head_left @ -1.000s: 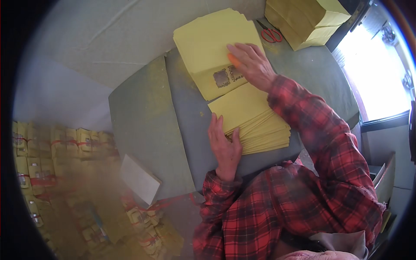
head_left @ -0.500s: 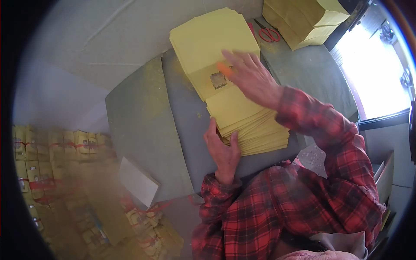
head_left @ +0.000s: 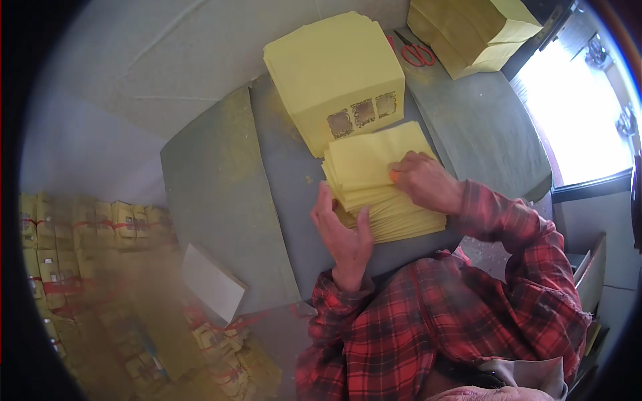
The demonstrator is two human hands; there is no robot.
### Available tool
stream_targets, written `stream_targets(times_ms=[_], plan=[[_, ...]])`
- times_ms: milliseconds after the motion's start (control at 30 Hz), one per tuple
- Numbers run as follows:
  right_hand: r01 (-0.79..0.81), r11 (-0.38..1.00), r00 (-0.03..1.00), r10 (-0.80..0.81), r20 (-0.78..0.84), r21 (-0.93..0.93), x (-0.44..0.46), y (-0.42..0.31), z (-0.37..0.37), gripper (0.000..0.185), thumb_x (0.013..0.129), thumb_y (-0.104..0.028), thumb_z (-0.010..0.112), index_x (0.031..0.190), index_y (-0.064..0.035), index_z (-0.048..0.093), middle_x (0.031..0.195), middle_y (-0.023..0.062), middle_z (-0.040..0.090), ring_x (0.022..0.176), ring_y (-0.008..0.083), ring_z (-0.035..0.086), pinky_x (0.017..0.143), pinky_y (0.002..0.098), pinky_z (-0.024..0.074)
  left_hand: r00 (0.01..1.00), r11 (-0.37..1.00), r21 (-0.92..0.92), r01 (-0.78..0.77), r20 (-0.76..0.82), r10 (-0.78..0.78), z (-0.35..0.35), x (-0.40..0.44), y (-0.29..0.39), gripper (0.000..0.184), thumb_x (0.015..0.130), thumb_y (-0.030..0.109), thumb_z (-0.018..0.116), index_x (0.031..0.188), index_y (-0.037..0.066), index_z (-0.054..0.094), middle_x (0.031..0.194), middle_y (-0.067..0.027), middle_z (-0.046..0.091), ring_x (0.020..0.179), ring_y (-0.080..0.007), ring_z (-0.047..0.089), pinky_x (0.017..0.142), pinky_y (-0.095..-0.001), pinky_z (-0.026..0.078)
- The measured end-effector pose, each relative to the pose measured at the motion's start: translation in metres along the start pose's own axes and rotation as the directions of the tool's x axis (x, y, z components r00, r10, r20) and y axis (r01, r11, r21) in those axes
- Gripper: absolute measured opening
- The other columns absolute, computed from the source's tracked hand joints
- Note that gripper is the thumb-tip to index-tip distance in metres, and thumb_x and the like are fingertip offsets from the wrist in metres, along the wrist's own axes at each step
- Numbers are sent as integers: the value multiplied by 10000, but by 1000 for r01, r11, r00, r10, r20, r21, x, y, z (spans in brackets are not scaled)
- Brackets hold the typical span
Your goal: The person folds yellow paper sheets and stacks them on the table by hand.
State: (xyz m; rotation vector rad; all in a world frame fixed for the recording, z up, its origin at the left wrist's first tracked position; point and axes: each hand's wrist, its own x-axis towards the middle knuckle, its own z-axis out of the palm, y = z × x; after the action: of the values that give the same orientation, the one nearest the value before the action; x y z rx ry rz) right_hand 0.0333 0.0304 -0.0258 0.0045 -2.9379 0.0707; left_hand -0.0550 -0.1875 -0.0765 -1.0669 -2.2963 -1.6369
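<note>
The yellow folded-paper stack (head_left: 374,157) lies on the grey desk (head_left: 284,194), probably light, easily creased (hold it by edges); left hand (head_left: 345,240) spreads beside it, right hand (head_left: 428,181) curls on top, grip unclear.

The sheets (head_left: 328,67) lie at the table's (head_left: 207,194) middle, the folded pile (head_left: 378,150) just before them, nearer the body, its far edge close to their near edge. The left hand (head_left: 344,234) is at the pile's left edge; the right hand (head_left: 428,182) is on its right part. Right of the sheets lie the scissors (head_left: 418,56), and right of those is a paper block (head_left: 461,40). The window (head_left: 575,120) is farther right. Left, at the table's near edge, is a slab (head_left: 214,284); beyond it, far left, are bundles (head_left: 127,224)
</note>
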Motion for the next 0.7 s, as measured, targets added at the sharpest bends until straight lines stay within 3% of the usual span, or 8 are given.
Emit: stream_targets(times_ms=[33,133,200,233,533,633,667,700], plan=[[-101,991,903,55,425,87,2,-6,-7,271,946,-113,639,1200,-67,720,1349,139,695,974,296,636,907,462,517,1000,1000,-10,-10,-15,10,-1,0,1,731,873,84,760,1514,-81,451,1460,-271,565,1192,-413,562,1056,-470,469],[-45,997,997,40,66,70,34,4,-10,325,948,-116,619,1260,-100,706,1426,147,645,1095,319,626,988,468,508,999,1000,19,16,34,-17,2,-1,-1,727,876,90,757,1515,-77,452,1462,-272,562,1191,-413,559,1054,-471,468],[-75,971,884,-41,-466,-227,77,16,-16,397,928,-114,631,1322,-81,667,1530,139,560,1259,337,576,1079,465,477,996,997,56,51,75,-55,1,-4,-3,724,879,95,753,1515,-73,452,1463,-272,560,1189,-413,557,1052,-473,467],[-80,966,842,-68,-536,-248,96,33,-6,407,905,-115,650,1309,-70,661,1557,140,520,1315,342,529,1110,480,440,996,997,61,49,73,-54,1,-5,-3,724,879,95,753,1515,-73,452,1463,-272,560,1189,-413,557,1052,-473,467],[-8,983,818,-99,-566,-184,49,39,6,365,865,-126,692,1217,-32,691,1486,126,599,1207,298,595,1064,457,468,997,998,55,35,67,-38,-4,-6,2,690,905,124,748,1503,-67,462,1458,-255,563,1146,-397,563,1034,-470,465],[20,993,911,-65,-408,-113,0,8,11,340,888,-137,673,1214,-43,692,1444,122,633,1113,298,624,1018,454,484,997,993,84,-77,11,77,-8,12,12,682,907,114,746,1502,-66,465,1457,-251,565,1133,-396,564,1030,-471,464],[-30,1000,999,30,19,-7,-1,-2,-8,336,897,-146,663,1218,-50,691,1422,118,646,1088,304,629,1009,454,486,991,986,106,-132,-14,134,-10,17,15,678,908,109,745,1501,-65,466,1457,-250,566,1126,-395,565,1028,-472,464],[-126,990,890,81,449,70,-1,-9,-18,332,907,-155,652,1221,-58,691,1400,115,659,1063,310,633,1001,453,489,981,974,128,-189,-29,194,-12,19,17,674,908,104,744,1500,-65,467,1456,-248,567,1119,-395,566,1026,-472,464]])
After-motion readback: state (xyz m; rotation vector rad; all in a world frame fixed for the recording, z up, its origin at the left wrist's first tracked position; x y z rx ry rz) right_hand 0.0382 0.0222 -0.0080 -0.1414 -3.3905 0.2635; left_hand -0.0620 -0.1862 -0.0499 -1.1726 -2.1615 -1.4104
